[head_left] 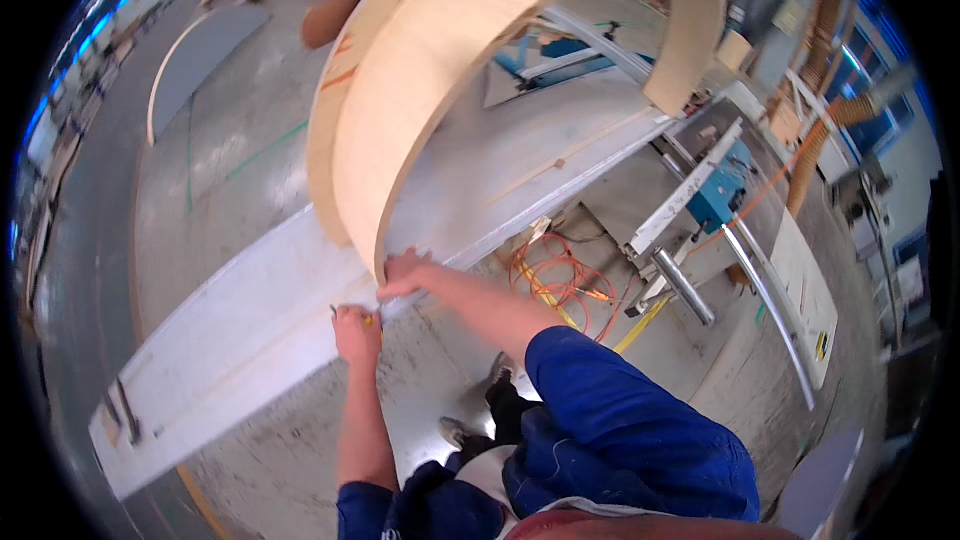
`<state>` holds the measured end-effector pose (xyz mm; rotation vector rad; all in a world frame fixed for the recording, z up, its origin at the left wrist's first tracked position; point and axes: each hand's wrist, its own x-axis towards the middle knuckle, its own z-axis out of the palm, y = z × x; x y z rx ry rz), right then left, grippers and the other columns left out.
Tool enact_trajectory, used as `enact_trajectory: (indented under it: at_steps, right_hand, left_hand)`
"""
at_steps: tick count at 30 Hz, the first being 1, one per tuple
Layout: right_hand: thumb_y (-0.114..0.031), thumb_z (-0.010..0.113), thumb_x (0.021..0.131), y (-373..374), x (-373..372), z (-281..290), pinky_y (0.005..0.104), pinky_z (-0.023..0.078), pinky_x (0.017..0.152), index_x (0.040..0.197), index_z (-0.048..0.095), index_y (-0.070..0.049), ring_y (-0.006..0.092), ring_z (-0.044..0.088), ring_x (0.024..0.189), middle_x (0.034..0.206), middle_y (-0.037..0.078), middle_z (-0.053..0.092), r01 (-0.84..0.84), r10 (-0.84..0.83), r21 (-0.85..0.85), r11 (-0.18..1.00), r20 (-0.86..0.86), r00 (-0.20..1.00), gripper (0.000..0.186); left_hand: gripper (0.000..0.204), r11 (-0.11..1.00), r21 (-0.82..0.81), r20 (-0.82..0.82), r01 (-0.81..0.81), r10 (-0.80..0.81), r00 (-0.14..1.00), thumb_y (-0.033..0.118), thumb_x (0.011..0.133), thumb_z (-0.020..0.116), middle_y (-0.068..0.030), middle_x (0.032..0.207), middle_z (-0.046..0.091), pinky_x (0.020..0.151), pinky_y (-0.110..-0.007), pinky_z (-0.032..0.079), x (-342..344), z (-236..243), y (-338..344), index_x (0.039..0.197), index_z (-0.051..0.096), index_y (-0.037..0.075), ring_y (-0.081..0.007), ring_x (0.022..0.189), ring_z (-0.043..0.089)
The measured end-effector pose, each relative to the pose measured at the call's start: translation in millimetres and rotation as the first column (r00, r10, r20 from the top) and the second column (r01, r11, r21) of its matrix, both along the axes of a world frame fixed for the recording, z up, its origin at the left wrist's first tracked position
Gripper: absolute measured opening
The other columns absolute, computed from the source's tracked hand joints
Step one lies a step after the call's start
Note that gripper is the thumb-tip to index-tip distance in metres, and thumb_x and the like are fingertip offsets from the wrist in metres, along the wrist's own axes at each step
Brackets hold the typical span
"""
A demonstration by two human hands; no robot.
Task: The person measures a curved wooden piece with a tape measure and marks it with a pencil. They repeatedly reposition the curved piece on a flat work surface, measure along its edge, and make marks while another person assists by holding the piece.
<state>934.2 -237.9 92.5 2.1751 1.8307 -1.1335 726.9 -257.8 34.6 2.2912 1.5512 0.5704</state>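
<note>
A wide curved plywood panel (pixel 400 90) arches over a long pale table (pixel 240 315), with its near lower end at the table's front edge. My right hand (pixel 405 272) grips that lower end, its fingers partly hidden by the wood. Just left of and nearer than it, my left hand (pixel 357 333) is closed around a small yellow thing (pixel 375 319), too small to name for certain. Behind the first panel, a second curved plywood piece (pixel 325 160) with orange marks stands close against it.
Across the panel, another person's arm (pixel 335 15) reaches to its top. A hammer-like tool (pixel 128 410) lies at the table's left end. On the right stand a blue machine part (pixel 722 190) with metal rails and an orange coiled hose (pixel 565 285) on the floor.
</note>
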Motion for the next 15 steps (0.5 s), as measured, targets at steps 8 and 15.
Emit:
enact_trajectory:
  at_steps: [8,15]
  right_hand:
    - [-0.057,0.065,0.075,20.2,0.0,-75.8,0.0826,0.02,0.112,0.15,0.052,-0.026,0.056,0.02,0.149,0.162,0.011,0.038,-0.098,0.102,0.085,0.992,-0.046,0.994,0.083]
    - [-0.059,0.065,0.077,24.9,5.6,-75.1,0.0821,0.02,0.112,0.149,0.053,-0.019,0.0557,0.018,0.15,0.162,0.015,0.036,-0.09,0.09,0.069,0.993,0.009,0.996,0.084]
  left_hand:
    - [0.016,0.998,-0.005,0.008,-0.055,0.055,0.998,0.02,0.079,0.081,-0.0079,0.106,0.065,0.084,-0.047,0.056,-4.8,6.7,-7.5,0.08,0.071,0.008,-0.0321,0.106,0.06]
    - [0.017,0.997,-0.049,0.057,-0.059,0.061,0.997,0.021,0.077,0.082,-0.0074,0.105,0.066,0.087,-0.046,0.054,13.8,13.4,-6.5,0.079,0.071,0.008,-0.0312,0.106,0.061]
